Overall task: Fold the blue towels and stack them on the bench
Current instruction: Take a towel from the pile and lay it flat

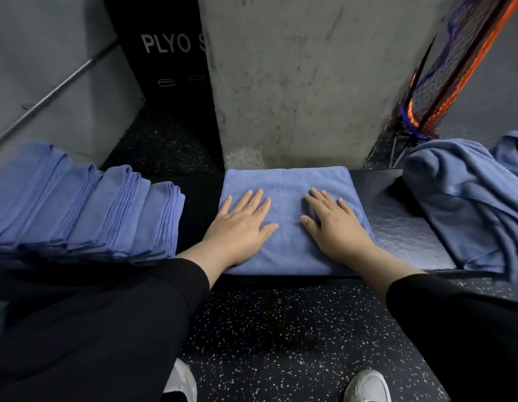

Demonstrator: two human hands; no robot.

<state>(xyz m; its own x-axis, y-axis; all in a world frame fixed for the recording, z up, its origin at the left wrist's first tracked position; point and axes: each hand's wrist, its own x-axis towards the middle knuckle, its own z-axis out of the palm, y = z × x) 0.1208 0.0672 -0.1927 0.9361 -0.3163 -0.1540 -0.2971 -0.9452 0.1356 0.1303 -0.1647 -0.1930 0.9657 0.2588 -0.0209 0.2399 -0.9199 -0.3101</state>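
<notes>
A folded blue towel (286, 181) lies flat across the middle of the dark padded bench (402, 227). My left hand (240, 224) presses on its left half with straight, spread fingers. My right hand (333, 221) lies flat on its right half in the same way. To the left, several folded blue towels (86, 210) lean against one another in a row on the bench. At the right end sits a loose heap of unfolded blue towels (469, 204).
A grey concrete pillar (304, 82) rises directly behind the bench. A black plyo box (167, 53) and a slanted metal bar (54, 88) stand at the back left. Orange and blue netting (443, 82) hangs at the back right. Speckled rubber floor (281, 329) and my white shoes are below.
</notes>
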